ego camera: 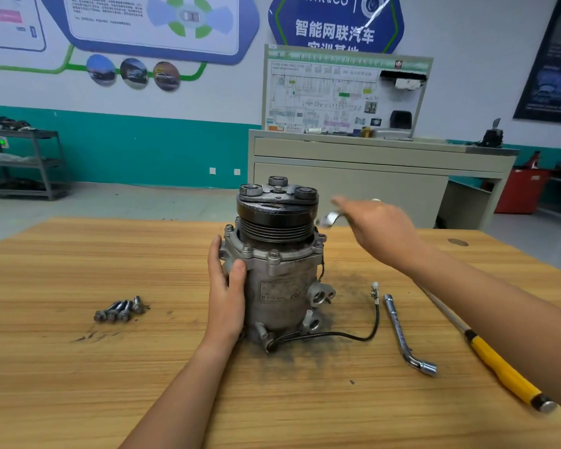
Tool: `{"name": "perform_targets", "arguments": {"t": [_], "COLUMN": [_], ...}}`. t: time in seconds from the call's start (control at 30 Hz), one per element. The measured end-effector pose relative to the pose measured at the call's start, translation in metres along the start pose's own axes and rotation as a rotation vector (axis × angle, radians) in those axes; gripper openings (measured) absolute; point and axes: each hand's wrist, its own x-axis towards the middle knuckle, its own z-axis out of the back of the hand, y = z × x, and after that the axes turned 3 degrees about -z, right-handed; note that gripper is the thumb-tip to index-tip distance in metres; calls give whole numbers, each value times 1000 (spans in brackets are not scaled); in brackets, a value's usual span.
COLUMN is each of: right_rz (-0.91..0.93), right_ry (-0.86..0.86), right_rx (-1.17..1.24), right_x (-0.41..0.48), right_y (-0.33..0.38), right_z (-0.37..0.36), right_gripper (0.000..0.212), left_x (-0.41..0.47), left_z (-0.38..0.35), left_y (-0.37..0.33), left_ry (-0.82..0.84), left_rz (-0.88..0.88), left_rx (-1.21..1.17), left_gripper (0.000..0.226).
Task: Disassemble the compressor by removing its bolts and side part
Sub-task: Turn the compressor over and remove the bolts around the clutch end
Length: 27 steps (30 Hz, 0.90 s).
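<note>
left grip (227, 286) wrapped round compressor (279, 280), steadying it. right grip (376, 231) blurred, can't tell its hold. bolts (120, 309) out on bench (78, 384); flange bolts (274, 254) likely next, needs wrench (408, 335).

"LYNK&CO" above "智能网联汽车" on the blue hexagonal wall sign (336, 25); other print too small or blurred.

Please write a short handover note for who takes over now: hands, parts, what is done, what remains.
Left hand grips the compressor, upright on the table.
Right hand is raised beside the pulley, blurred; grip unclear.
Done: four bolts lie out on the left.
Socket wrench lies on the right.
To do: flange bolts are in; flanged side part is on.
</note>
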Motion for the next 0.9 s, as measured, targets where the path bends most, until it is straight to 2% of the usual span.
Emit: {"name": "perform_targets", "arguments": {"t": [0.07, 0.1, 0.17, 0.23, 0.33, 0.43, 0.57, 0.77, 0.9], "right_rz": [-146, -184, -188, -173, -164, -160, -158, -62, 30], "right_ry": [-99, -119, -72, 72, 259, 270, 295, 470, 551], "right_rx": [251, 298, 197, -13, -169, -188, -206, -332, -400], "right_x": [-18, -27, -46, -62, -70, -67, -62, -46, -33], "right_y": [-2, -3, -1, 6, 19, 28, 41, 65, 74], "right_z": [18, 27, 42, 51, 58, 59, 62, 79, 87], "right_gripper": [33, 31, 28, 26, 38, 52, 58, 41, 42], "left_x": [0, 0, 0, 0, -2, -2, -2, -1, 1], "left_z": [-1, -1, -2, -2, -2, -2, -2, -4, -5], "left_y": [0, 1, 1, 1, 0, -2, -1, 2, 0], "left_ry": [0, 1, 5, 11, 18, 17, 13, -5, -9], "left_rz": [-1, -4, -9, -9, 1, 15, 32, 24, 25], "left_rx": [11, 16, 26, 31, 31, 28, 41, 61, 62], "left_gripper": [72, 72, 71, 71, 74, 68, 60, 52, 55]}}
